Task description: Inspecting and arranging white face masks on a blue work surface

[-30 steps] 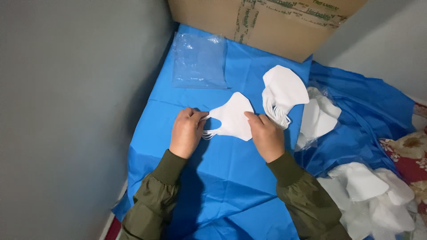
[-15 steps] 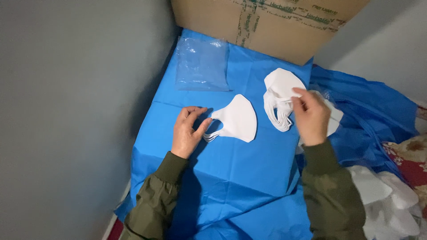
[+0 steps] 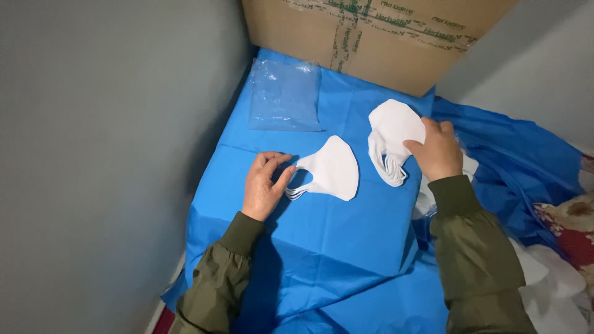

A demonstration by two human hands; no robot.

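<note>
On the blue sheet (image 3: 322,247) that covers the work surface, two hands are busy with white face masks. The left hand (image 3: 265,185) rests palm down, its fingers (image 3: 272,162) curled and slightly apart, the fingertips touching the ear loops of a single folded mask (image 3: 333,168) lying flat near the middle of the sheet. The right hand (image 3: 438,152) sits farther back and to the right, fingers pressed together and laid on the top of one stack of masks (image 3: 390,139); how many masks the stack holds cannot be told, though several layered edges show at its lower side. The single mask and the stack lie near each other but apart. Both arms wear olive green sleeves (image 3: 476,260). One clear plastic bag (image 3: 284,96) lies flat on the sheet behind the left hand, well apart from it. One cardboard box (image 3: 371,37) stands at the far edge. More white masks (image 3: 550,278) lie heaped at the lower right, too jumbled to count.
</note>
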